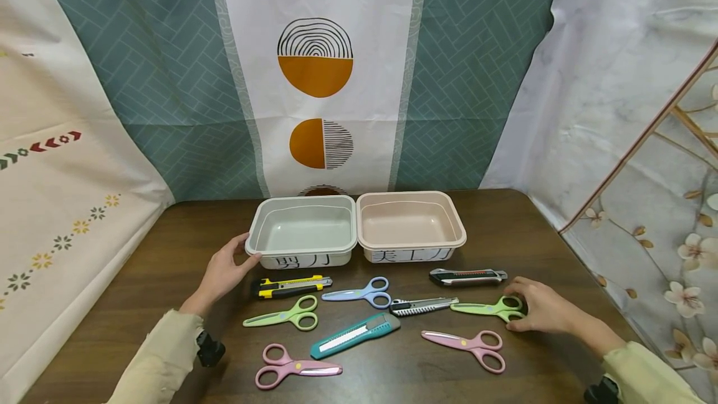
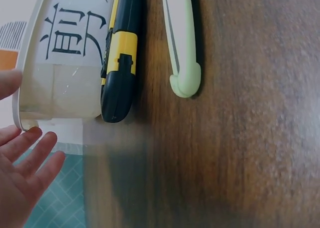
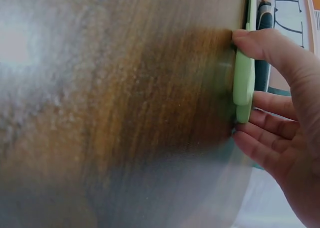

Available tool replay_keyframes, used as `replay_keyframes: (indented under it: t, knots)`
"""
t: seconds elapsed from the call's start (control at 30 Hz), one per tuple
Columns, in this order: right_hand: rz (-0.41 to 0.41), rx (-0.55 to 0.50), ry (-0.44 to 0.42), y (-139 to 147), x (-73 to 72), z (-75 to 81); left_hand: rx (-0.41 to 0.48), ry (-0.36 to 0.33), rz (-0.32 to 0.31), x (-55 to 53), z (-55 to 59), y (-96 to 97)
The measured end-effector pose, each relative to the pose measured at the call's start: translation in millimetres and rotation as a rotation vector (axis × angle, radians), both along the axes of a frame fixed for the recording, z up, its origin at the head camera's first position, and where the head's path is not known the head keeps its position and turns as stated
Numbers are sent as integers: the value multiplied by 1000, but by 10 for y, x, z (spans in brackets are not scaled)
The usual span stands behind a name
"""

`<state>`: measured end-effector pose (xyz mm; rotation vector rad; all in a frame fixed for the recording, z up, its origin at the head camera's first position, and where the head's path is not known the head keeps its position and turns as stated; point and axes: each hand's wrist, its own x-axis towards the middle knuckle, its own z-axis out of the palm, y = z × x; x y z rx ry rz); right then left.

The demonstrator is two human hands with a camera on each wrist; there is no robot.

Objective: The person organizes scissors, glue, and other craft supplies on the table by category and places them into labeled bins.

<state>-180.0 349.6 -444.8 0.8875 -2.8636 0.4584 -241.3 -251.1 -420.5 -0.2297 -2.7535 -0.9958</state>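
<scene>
My left hand [image 1: 225,270] rests at the left front corner of a grey-green bin [image 1: 357,248], thumb at the front rim and fingers along the side. In the left wrist view those fingers [image 2: 46,160] are spread and nearly straight. At the right, my right hand [image 1: 541,307] pinches the handles of light green scissors [image 1: 477,309], whose blades point left. The right wrist view shows my thumb on the near side of the green handle [image 3: 244,80] and fingers on its far side. Pink scissors [image 1: 457,340] lie just in front of that hand.
A beige-pink bin [image 1: 412,246] adjoins the grey-green one. Across the brown table [image 1: 185,235] lie a yellow-black cutter [image 1: 291,286], blue scissors [image 1: 359,293], a striped cutter [image 1: 423,306], a teal cutter [image 1: 356,335], a black cutter [image 1: 468,277], other green scissors [image 1: 275,318] and pink ones [image 1: 297,367].
</scene>
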Motion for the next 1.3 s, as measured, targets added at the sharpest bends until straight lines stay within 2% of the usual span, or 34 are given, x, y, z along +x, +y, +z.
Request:
replay_keyframes:
  t: [0.33, 0.67, 0.83, 1.1, 1.3]
  knots:
    - [31, 28, 56, -51, -5, 59, 40, 11, 15, -2, -42, 5]
    - [52, 30, 59, -226, -32, 185, 39, 4, 28, 15, -41, 9]
    - [66, 27, 77, -335, -127, 329, 26, 11, 27, 4, -35, 5]
    - [99, 13, 137, -523, -355, 582, 13, 23, 18, -2, -31, 12]
    - [120, -9, 150, -705, -509, 738, 30, 17, -2, -5, -34, 48]
